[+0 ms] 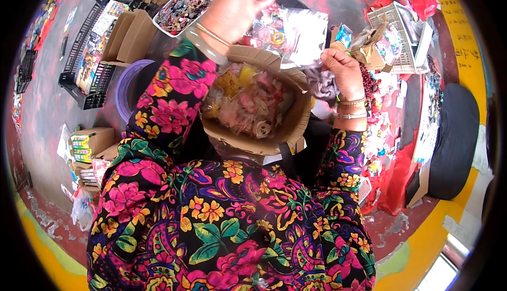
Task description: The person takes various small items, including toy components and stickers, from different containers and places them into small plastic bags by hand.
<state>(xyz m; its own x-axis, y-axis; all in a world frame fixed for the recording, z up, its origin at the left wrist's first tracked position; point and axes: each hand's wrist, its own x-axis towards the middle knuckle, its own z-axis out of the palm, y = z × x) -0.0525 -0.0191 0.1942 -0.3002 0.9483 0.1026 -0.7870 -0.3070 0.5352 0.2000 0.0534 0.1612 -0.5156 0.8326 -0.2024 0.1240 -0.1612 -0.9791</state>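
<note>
My left hand is raised beyond the cardboard box in front of me, slightly blurred, its fingers apart and nothing visible in them. To the right, my right hand pinches the corner of a shiny white plastic packet. A crumpled grey fabric piece, perhaps a scrunchie, hangs beside those fingers; whether they also grip it is unclear. The open cardboard box sits close to my body. Inside lie several small clear-wrapped pink and yellow trinkets, one a white panda-like face.
At the far left stand a white tub of hair ties, an open carton and a black crate. A purple round basin is by my left sleeve. A beige basket and red sheeting with small goods lie right.
</note>
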